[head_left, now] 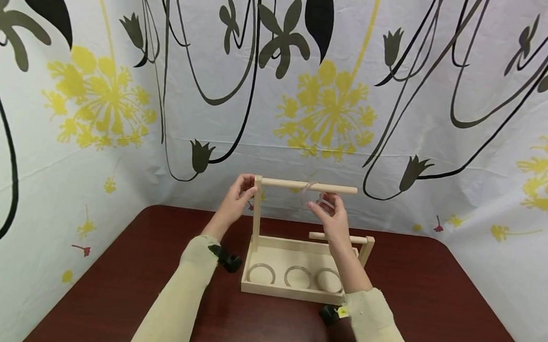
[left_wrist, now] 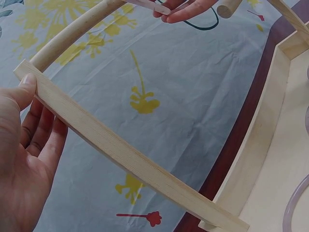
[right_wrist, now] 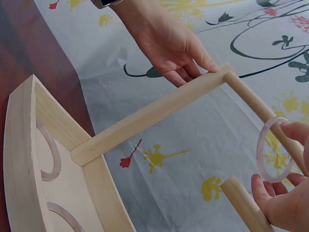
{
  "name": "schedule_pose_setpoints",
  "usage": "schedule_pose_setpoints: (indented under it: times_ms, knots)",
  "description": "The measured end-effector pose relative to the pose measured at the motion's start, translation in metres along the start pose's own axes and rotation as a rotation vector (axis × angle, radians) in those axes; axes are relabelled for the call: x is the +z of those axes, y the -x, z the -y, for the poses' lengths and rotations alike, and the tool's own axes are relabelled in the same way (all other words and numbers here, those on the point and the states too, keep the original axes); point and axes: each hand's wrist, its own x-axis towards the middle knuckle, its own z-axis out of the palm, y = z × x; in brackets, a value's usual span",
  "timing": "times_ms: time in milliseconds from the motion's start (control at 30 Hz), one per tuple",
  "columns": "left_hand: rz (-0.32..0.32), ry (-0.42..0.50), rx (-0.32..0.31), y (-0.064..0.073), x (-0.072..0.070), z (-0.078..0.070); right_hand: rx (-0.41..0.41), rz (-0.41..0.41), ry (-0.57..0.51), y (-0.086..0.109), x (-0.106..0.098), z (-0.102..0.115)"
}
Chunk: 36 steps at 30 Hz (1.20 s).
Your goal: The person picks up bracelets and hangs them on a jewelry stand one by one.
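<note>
My right hand pinches a pale translucent bangle between thumb and fingers. The bangle encircles the upper wooden rod, partway along it. With thumb in front and fingers behind, my left hand grips the top of the tall wooden post, where that rod joins it. The post rises from the left end of a shallow wooden tray. Three more bangles rest in the tray: a left one, a middle one and a right one, partly hidden by my right forearm.
A shorter post at the tray's right end carries a lower rod pointing left, partly behind my right arm. Everything stands on a dark red-brown table. Behind it hangs a flower-printed white cloth.
</note>
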Motion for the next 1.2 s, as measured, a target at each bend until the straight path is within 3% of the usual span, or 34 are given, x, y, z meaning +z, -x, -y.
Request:
schedule_pose_setpoints:
  times_ms: [1200]
  knots:
    - [0.002,0.04,-0.001,0.001,0.002,0.001,-0.021,0.042,0.077,0.022,-0.01,0.006]
